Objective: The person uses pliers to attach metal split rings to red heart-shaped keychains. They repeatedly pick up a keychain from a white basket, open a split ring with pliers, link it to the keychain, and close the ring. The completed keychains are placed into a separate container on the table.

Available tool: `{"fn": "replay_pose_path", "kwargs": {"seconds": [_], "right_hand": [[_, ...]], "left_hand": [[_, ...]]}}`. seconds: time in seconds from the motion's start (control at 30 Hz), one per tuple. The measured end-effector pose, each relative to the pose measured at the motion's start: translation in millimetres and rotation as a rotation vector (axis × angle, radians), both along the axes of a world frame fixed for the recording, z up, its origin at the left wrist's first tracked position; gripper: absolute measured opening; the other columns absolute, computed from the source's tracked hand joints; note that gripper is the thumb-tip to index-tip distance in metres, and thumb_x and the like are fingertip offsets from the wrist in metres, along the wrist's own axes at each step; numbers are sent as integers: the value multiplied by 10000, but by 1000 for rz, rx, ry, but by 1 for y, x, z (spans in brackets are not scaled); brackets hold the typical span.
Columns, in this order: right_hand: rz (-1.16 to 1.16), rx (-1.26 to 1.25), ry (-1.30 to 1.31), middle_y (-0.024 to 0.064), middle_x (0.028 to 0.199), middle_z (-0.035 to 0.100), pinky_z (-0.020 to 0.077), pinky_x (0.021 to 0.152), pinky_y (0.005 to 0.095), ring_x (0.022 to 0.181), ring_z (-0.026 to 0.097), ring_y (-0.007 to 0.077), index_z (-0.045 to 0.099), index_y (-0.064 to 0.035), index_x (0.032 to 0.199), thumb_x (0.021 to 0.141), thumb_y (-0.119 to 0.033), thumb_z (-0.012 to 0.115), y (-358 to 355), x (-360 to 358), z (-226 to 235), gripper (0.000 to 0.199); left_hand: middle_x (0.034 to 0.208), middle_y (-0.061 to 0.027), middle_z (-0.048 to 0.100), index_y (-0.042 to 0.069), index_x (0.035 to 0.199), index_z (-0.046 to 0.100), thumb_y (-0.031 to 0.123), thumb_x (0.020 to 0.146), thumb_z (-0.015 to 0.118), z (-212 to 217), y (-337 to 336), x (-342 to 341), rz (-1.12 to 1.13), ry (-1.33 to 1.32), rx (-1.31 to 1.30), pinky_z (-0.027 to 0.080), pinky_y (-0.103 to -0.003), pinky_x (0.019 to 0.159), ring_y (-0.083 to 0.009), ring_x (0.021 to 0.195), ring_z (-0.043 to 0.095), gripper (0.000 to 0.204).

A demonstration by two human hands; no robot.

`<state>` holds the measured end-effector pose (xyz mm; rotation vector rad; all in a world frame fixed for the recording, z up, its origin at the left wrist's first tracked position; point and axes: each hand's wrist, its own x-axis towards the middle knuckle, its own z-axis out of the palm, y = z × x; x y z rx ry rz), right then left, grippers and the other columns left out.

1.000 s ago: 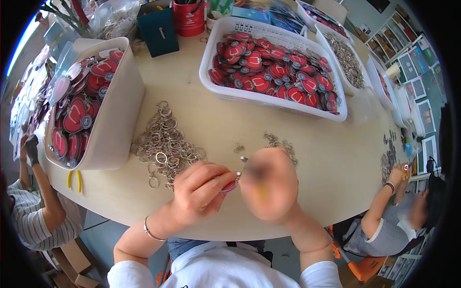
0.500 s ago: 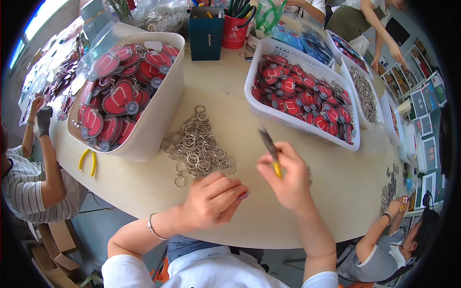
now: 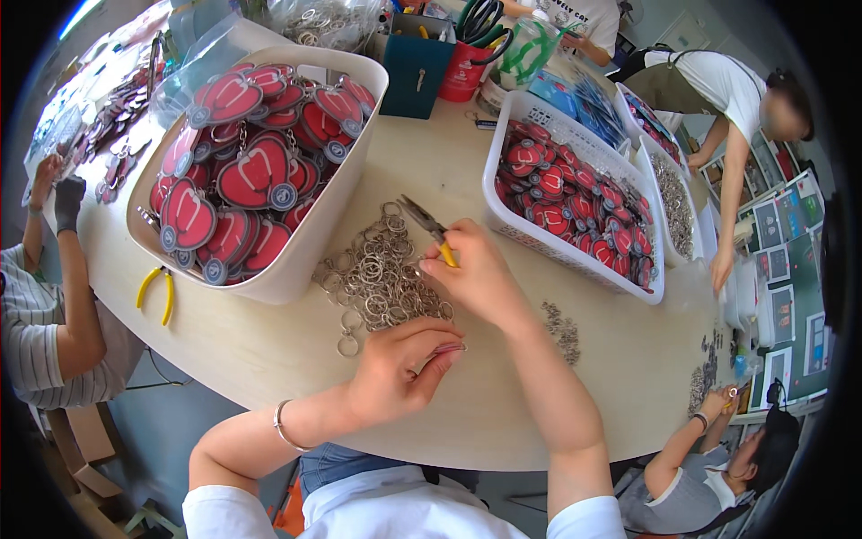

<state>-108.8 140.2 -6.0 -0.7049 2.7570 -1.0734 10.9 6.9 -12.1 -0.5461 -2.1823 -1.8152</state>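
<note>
My left hand [image 3: 395, 370] is closed on a small red piece [image 3: 447, 348], seen edge-on between thumb and fingers; most of it is hidden, and it looks like one of the red tags. In my right hand [image 3: 476, 274] is a pair of pliers [image 3: 422, 216] with yellow handles and dark jaws, the jaws pointing away to the far left. This hand hovers at the right side of a heap of silver key rings [image 3: 382, 283], its fingertips close to or touching the rings; I cannot tell which. My left knuckles are at the near edge of the same heap.
A white bin [image 3: 359, 175] of red tags with chains stands left; a white basket [image 3: 575, 268] of red tags stands right. Small metal parts [image 3: 561, 332] lie right of my forearm. Yellow-handled pliers [image 3: 156, 293] lie far left. A green box [image 3: 415, 67] stands behind. Other people work around the table.
My right hand with the pliers has moved left and away from me to the key ring heap. My left hand has turned slightly, still gripping the red piece. The view has shifted a little.
</note>
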Motion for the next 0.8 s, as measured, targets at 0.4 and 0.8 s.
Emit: {"fn": "replay_pose_path", "kwargs": {"seconds": [0.4,0.8], "right_hand": [[21,-422,-501,45,978,543,464,748,274,845,564,127,616,21,819,793,-36,706,56,61,73,110],[119,-444,-501,72,1021,506,444,600,218,734,524,86,624,46,824,786,-186,760,58,77,71,272]], "left_hand": [[1051,-154,662,-42,916,660,-38,819,652,5,1,4,-47,-113,117,559,-274,731,-209,873,683,97],[1021,-129,655,-25,878,655,-45,769,665,0,4,6,-26,25,136,517,-288,575,-224,725,659,111]]}}
